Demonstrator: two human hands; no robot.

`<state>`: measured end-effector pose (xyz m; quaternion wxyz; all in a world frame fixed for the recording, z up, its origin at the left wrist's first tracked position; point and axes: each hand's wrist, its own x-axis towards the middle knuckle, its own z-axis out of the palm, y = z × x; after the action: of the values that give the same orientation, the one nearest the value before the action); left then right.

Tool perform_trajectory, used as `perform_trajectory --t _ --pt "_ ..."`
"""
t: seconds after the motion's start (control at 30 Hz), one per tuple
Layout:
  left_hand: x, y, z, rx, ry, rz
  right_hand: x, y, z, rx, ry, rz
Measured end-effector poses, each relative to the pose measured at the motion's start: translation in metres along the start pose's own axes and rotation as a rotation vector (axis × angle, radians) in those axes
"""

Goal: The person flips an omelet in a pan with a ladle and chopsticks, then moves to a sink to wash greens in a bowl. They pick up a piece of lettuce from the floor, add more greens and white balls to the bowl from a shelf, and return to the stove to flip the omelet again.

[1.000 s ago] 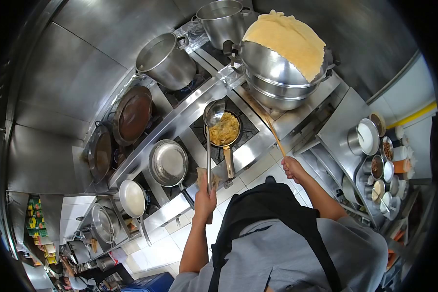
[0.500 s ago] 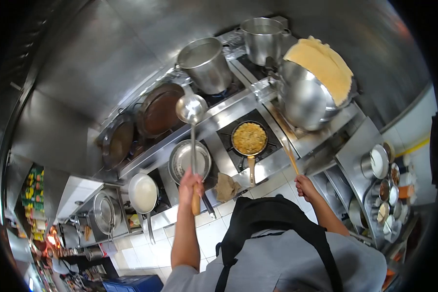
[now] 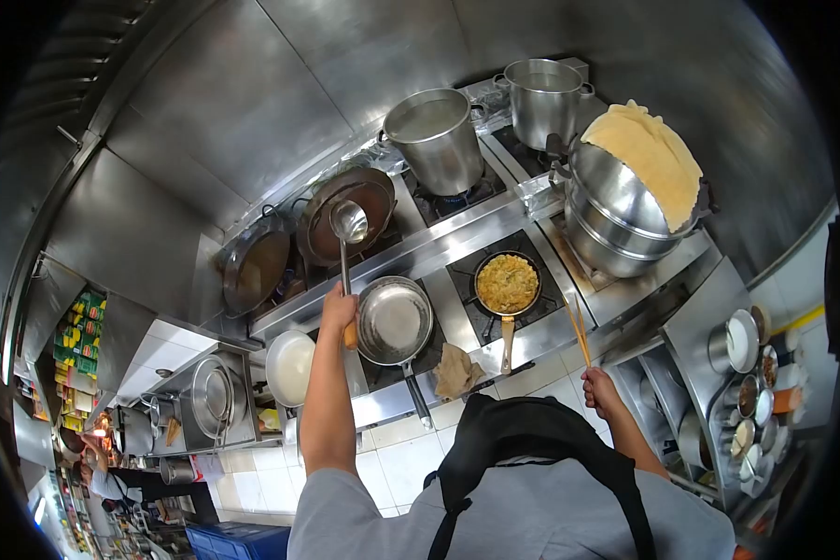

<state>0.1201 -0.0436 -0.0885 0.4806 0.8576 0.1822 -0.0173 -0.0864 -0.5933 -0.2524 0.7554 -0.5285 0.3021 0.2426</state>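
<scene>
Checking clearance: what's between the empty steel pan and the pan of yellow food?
Head view: a bare stove strip between the empty steel pan and the food pan; a crumpled cloth between their handles.

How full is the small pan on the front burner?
Full: yellow food covers the whole inside of the pan, out to its rim. No bare bottom shows.

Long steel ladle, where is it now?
Head view, left of centre: the left hand holds the long steel ladle, its bowl over the dark round wok.
</scene>
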Motion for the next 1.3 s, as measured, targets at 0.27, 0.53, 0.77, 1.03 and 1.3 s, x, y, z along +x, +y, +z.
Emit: perform_trajectory --t 0.27,0.53,0.77,1.03,1.3 --pt "-0.015 0.007 -0.002 -0.217 -0.014 -0.101 0.004 0.004 -0.012 -0.008 -0.016 0.009" --pt "-0.043 0.023 -0.019 -0.495 -0.109 -0.18 0.017 0.0 -0.023 -0.046 -0.006 0.011" --pt "-0.111 0.054 0.005 -0.553 -0.25 -0.159 0.025 -0.002 -0.034 -0.047 -0.013 0.006" --pt "-0.168 0.017 0.096 -0.523 -0.456 -0.304 0.026 -0.01 -0.043 -0.024 0.021 0.032" --pt "-0.221 0.003 0.151 -0.142 -0.518 -0.304 0.024 -0.015 -0.056 -0.014 0.04 0.051"
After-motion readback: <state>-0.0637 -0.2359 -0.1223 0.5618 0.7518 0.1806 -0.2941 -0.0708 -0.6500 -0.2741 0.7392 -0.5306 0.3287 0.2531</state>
